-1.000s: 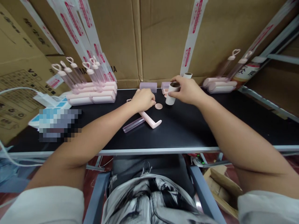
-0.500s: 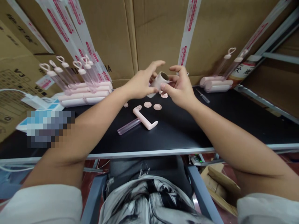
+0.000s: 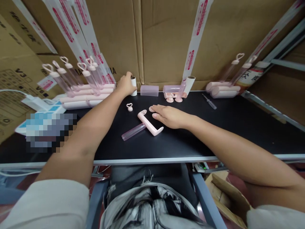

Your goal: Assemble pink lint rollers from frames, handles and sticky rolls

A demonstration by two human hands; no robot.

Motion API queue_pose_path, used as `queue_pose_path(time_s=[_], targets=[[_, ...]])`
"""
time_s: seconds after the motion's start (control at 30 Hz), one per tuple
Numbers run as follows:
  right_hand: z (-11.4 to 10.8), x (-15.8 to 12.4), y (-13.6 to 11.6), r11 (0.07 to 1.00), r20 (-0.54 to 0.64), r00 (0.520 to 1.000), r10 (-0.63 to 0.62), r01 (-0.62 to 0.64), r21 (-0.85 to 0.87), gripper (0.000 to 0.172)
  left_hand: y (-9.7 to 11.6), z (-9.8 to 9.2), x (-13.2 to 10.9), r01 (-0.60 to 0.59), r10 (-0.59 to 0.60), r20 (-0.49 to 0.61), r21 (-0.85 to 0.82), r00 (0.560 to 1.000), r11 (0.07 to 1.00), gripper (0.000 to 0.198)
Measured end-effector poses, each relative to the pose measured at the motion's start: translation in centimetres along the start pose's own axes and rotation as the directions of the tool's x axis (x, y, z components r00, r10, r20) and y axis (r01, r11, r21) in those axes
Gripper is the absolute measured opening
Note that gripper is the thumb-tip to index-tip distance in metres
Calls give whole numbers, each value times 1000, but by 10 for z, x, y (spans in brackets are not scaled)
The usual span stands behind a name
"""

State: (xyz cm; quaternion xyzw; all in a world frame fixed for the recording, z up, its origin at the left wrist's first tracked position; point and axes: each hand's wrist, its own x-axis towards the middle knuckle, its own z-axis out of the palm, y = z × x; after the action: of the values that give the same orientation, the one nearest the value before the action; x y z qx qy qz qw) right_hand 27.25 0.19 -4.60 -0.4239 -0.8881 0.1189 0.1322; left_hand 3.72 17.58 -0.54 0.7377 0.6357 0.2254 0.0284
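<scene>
My left hand (image 3: 126, 85) is at the back of the table, its fingers closed round a small white roll (image 3: 134, 86) that stands upright with its brown core showing. My right hand (image 3: 172, 117) lies low over the tabletop, fingers stretched out, covering a pink round cap (image 3: 152, 109) whose edge peeks out at the fingertips. Just in front lies a pink U-shaped bracket (image 3: 149, 123), and a clear pink tube (image 3: 133, 132) touches it. Between my hands sits a pink heart-topped cap (image 3: 129, 107).
Along the back are a clear pink sleeve (image 3: 149, 90), a second white roll (image 3: 190, 85) leaning beside pink parts, and a screwdriver (image 3: 209, 101). Assembled pink pieces with heart-topped tubes (image 3: 88, 98) stand left; more pink pieces (image 3: 225, 90) and a bottle (image 3: 250, 76) stand right.
My hands have parted. The white roll held between them now stands at the back left in my left hand, while my right hand has come down over the pink caps.
</scene>
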Motion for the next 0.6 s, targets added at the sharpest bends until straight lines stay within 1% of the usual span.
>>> queue_pose_path(time_s=[0.07, 0.1, 0.13, 0.17, 0.2, 0.23, 0.27, 0.3, 0.33, 0.37, 0.4, 0.43, 0.5, 0.57, 0.6], targets=[[0, 1, 5, 999, 18, 1000, 21, -22, 33, 51, 2, -3, -2, 2, -1, -38, 18, 999, 1000, 94], [0, 2, 7, 999, 27, 999, 27, -28, 39, 51, 5, -6, -4, -30, 33, -81, 35, 996, 999, 90], [0, 3, 9, 999, 32, 999, 27, -28, 39, 52, 8, -8, -6, -94, 102, -129, 66, 986, 993, 81], [1, 4, 11, 999, 35, 999, 21, -22, 35, 52, 13, -10, -8, -187, 203, -161, 110, 966, 976, 69], [2, 5, 13, 999, 36, 999, 12, -13, 31, 51, 19, -11, -10, -300, 324, -155, 162, 933, 940, 57], [3, 7, 15, 1000, 36, 999, 1, -2, 29, 51, 26, -10, -11, -415, 443, -109, 214, 890, 885, 48], [4, 8, 17, 1000, 36, 999, -13, 12, 28, 51, 33, -8, -11, -515, 536, -16, 257, 844, 818, 44], [4, 10, 19, 999, 39, 999, -27, 26, 28, 51, 40, -5, -11, -590, 590, 100, 288, 801, 754, 44], [5, 11, 21, 999, 40, 999, -37, 36, 29, 52, 47, -1, -10, -638, 603, 213, 315, 769, 702, 46], [6, 13, 23, 999, 42, 998, -44, 42, 30, 53, 53, 3, -8, -665, 589, 308, 334, 747, 668, 49], [6, 15, 26, 998, 45, 998, -48, 47, 32, 54, 57, 8, -6, -677, 569, 369, 339, 735, 654, 52], [7, 16, 28, 998, 47, 998, -52, 50, 35, 54, 61, 12, -4, -675, 548, 402, 340, 733, 655, 54], [8, 20, 34, 997, 46, 997, -68, 66, 46, 53, 64, 18, 1, -656, 524, 408, 335, 748, 676, 53], [10, 25, 39, 994, 31, 995, -94, 92, 64, 51, 65, 20, 4, -630, 511, 381, 334, 770, 701, 46], [11, 27, 42, 992, 16, 994, -107, 106, 71, 50, 65, 19, 3, -623, 519, 357, 304, 776, 721, 43]])
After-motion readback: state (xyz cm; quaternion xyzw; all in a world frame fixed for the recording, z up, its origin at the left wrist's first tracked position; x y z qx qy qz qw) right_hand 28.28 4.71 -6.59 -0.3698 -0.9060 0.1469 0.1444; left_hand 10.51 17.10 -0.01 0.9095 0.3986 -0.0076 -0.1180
